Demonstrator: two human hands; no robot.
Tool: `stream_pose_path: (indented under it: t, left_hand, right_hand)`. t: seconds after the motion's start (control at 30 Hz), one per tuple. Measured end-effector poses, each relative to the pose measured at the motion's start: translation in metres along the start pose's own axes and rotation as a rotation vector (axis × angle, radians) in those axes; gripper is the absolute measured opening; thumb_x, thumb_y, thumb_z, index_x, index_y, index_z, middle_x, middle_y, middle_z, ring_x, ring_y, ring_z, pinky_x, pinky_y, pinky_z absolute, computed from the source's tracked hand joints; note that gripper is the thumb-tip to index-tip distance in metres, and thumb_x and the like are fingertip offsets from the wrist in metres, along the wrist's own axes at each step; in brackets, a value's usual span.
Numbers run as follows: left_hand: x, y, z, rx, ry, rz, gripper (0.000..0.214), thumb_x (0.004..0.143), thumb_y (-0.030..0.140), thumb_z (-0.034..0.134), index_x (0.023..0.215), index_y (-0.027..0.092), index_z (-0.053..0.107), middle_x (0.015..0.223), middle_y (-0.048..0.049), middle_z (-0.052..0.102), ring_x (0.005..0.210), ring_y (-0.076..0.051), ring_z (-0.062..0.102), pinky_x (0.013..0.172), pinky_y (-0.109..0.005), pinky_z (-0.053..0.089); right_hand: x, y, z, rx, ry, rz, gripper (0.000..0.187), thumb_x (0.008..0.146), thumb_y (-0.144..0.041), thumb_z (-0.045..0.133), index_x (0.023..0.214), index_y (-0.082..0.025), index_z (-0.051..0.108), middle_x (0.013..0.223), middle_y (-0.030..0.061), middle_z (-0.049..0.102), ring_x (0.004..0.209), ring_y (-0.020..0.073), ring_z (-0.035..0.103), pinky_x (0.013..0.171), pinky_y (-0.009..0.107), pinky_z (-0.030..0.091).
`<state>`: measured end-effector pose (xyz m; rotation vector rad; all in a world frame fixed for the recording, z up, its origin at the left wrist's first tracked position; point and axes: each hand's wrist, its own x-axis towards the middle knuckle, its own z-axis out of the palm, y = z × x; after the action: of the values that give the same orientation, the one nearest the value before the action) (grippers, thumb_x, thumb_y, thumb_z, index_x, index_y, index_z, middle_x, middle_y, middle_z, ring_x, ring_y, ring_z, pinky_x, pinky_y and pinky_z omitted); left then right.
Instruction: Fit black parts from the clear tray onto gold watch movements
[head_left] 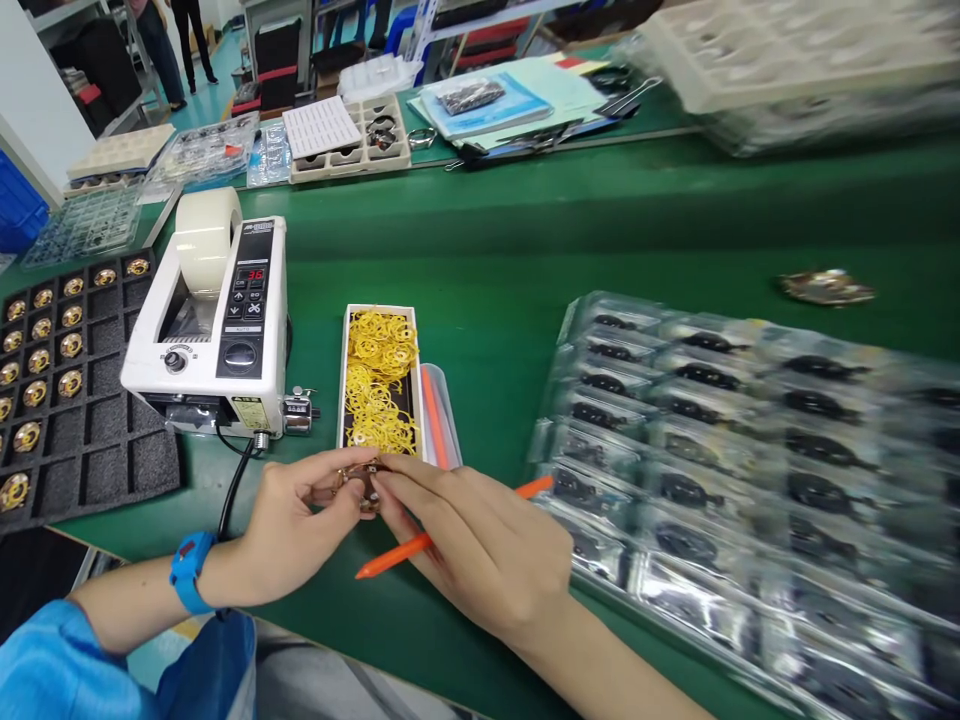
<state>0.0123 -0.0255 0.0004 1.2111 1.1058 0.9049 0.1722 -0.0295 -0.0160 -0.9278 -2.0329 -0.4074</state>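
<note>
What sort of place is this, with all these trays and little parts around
Probably a small-parts assembly workshop: the green workbench carries a tape dispenser, a black foam tray of gold-coloured parts and a box of yellow rings.

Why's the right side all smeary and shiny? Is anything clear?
In the head view, the gold piece at far right is blurred, maybe from camera movement; in the head view, white glare streaks the clear plastic packs; in the head view, the left hand, right hand and tape dispenser look clearer, its red digits readable.
</note>
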Motion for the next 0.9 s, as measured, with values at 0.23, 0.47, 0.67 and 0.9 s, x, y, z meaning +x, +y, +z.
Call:
stream_pose_path:
  t: [0.23,0.47,0.67,0.9]
  left_hand:
    - [-0.0006,0.0003,0.0022,0.048,0.011,0.012,0.03,0.081,0.023,0.064,0.107,0.013,0.073,0.091,-0.0075,0.079,0.079,-0.02,0.075,0.075,-0.029,0.062]
    - [-0.0018,0.0,0.0017,0.061,-0.009,0.022,0.03,0.083,0.021,0.061,0.109,0.011,0.072,0.095,-0.0096,0.078,0.082,-0.021,0.075,0.077,-0.03,0.062]
    - [-0.0023,-0.0016,0.0021,0.091,0.004,0.042,0.03,0.083,0.02,0.059,0.109,0.011,0.071,0.092,-0.0091,0.079,0.081,-0.021,0.075,0.076,-0.029,0.062]
    - [-0.0029,-0.0058,0.0023,0.106,0.009,0.059,0.029,0.084,0.021,0.058,0.108,0.013,0.072,0.093,-0.0088,0.078,0.081,-0.021,0.074,0.077,-0.03,0.062]
  right_hand:
    - [0.0015,-0.0001,-0.0021,-0.001,0.022,0.014,0.008,0.089,-0.008,0.06,0.095,-0.013,0.061,0.076,0.0125,0.076,0.06,0.0175,0.067,0.055,0.028,0.052]
    - [0.0029,0.0,-0.0018,-0.013,0.021,-0.01,0.009,0.089,-0.007,0.058,0.095,-0.012,0.062,0.076,0.0134,0.076,0.058,0.0172,0.065,0.053,0.028,0.05]
    - [0.0035,0.0011,-0.0027,-0.021,0.023,-0.029,0.009,0.09,-0.009,0.057,0.096,-0.015,0.062,0.075,0.0089,0.076,0.057,0.0159,0.063,0.053,0.028,0.049]
    - [0.0015,0.0027,-0.0037,-0.019,0.01,-0.061,0.011,0.088,-0.007,0.059,0.096,-0.012,0.063,0.073,0.01,0.076,0.06,0.0175,0.063,0.055,0.029,0.049]
